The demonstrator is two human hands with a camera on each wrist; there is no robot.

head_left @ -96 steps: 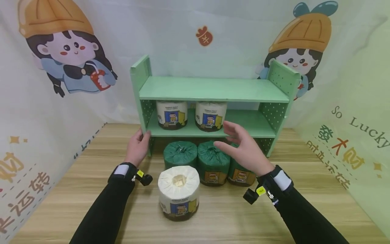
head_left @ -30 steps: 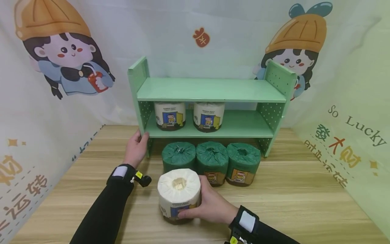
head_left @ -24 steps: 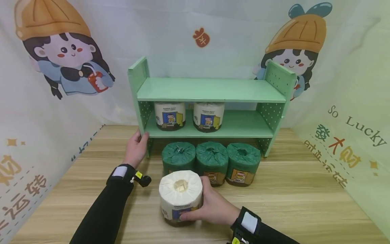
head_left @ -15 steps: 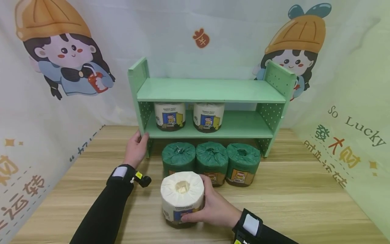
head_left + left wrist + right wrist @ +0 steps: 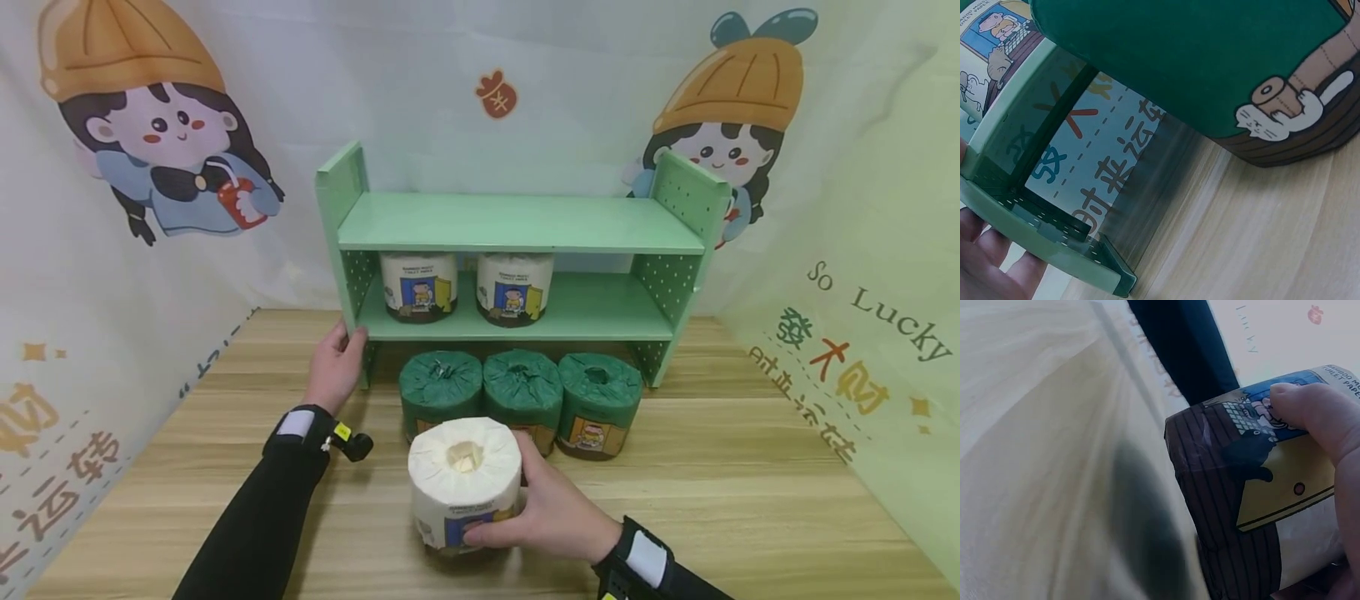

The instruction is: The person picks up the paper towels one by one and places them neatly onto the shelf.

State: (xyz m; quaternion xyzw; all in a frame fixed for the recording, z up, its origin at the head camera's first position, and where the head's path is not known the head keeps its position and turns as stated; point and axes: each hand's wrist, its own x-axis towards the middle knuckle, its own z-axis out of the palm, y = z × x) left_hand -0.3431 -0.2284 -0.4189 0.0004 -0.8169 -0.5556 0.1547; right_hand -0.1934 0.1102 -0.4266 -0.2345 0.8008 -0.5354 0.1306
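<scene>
We start with the table [image 5: 720, 492], wood-grained, with the green shelf [image 5: 517, 223] standing at its far side, well beyond our grip. Our left hand [image 5: 335, 367] rests against the shelf's left front upright, fingers wrapped lightly round its edge; in the left wrist view the fingertips press the perforated side panel. On the shelf's lower board stand two white rolls [image 5: 465, 285], side by side at the left, leaving bare board to their right. Under that board, between the shelf and our grip, three green rolls [image 5: 521, 392] sit in a row on the table.

Nearest to us is the white roll [image 5: 465, 483], upright, its core hole facing up, so its long axis runs vertical. Our right hand [image 5: 551, 515] clasps it from the right side, thumb across the printed label and fingers curled behind; the right wrist view shows the thumb on the blue picture and a shadow beneath, so it appears lifted just off the table. The bare shelf board lies ahead and slightly right of this grip, nearer the right hand.
</scene>
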